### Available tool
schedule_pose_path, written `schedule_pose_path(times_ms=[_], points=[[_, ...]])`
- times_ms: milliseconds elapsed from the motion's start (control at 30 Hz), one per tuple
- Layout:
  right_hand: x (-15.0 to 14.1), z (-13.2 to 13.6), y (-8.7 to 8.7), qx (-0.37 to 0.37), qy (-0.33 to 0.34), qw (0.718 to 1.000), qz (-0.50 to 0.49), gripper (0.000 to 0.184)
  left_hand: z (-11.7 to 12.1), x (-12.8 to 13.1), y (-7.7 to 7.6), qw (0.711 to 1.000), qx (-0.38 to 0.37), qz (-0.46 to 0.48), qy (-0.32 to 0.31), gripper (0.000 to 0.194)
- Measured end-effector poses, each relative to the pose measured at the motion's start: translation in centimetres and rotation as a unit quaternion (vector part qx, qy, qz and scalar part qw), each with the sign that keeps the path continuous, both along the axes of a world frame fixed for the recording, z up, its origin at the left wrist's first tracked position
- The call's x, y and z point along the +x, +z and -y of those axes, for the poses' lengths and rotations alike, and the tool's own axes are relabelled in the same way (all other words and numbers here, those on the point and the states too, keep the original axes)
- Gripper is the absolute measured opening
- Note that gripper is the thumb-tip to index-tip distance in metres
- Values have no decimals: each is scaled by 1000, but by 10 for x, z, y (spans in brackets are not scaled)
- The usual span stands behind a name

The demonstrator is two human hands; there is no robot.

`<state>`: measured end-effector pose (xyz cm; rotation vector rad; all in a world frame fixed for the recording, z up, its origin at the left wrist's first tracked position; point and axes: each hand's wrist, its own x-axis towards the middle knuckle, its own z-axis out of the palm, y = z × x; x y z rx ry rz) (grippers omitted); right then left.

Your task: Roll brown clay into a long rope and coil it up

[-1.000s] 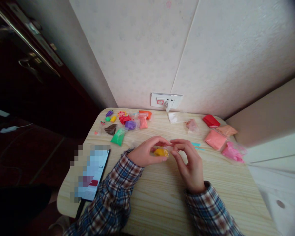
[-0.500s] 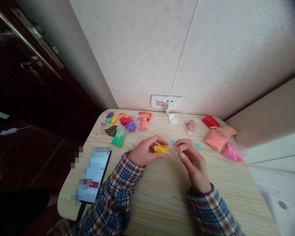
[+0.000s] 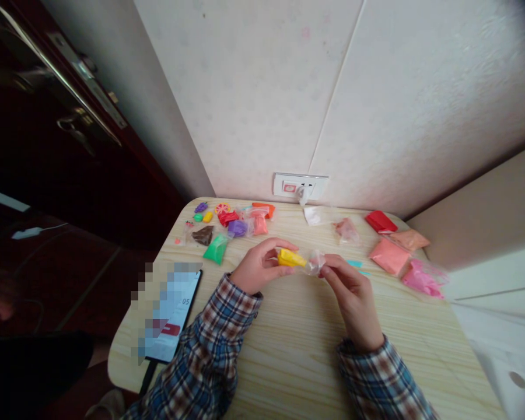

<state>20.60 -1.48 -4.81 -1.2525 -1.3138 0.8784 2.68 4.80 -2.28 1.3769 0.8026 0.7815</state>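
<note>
Between my hands, above the wooden table (image 3: 297,350), is a small clear plastic bag of yellow modelling clay (image 3: 290,258). My left hand (image 3: 262,265) is closed on the clay-filled end, thumb below and fingers over the top. My right hand (image 3: 347,289) pinches the bag's clear, crumpled end (image 3: 316,262). A narrow neck of yellow reaches from the lump toward that end. Behind my right fingers lie thin light-blue tools (image 3: 355,264), partly hidden.
Back left are bagged green (image 3: 216,249), brown (image 3: 203,235) and purple clay (image 3: 237,228), beside small shaped pieces (image 3: 201,207). At right lie red (image 3: 380,221), coral (image 3: 390,255) and pink bags (image 3: 424,279). A phone (image 3: 175,315) rests at left; a wall socket (image 3: 301,186) is behind.
The yellow clay now shows a drawn-out neck toward my right hand, and the clear end is more bunched up. The whole view has shifted slightly.
</note>
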Motion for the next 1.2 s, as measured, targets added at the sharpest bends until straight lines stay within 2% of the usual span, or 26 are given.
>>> schedule_pose_path(times_ms=[133,367,533,800,1033,1200], points=[[0,0,-1,7,9,1000,5,14,0,0,-2,1000,27,-13,-9,33],[1,1,-3,8,20,999,33,16,1,3,0,999,-54,-10,2,46],[1,1,-6,-5,34,998,43,18,1,1,1,996,-78,1,33,46],[2,4,-11,-48,21,998,20,22,1,0,-1,996,-68,-30,38,50],[-1,3,-9,-32,-2,999,12,21,1,2,-5,998,-48,-24,33,43],[-4,2,-4,-17,15,1000,10,20,1,1,-8,999,-15,2,36,42]])
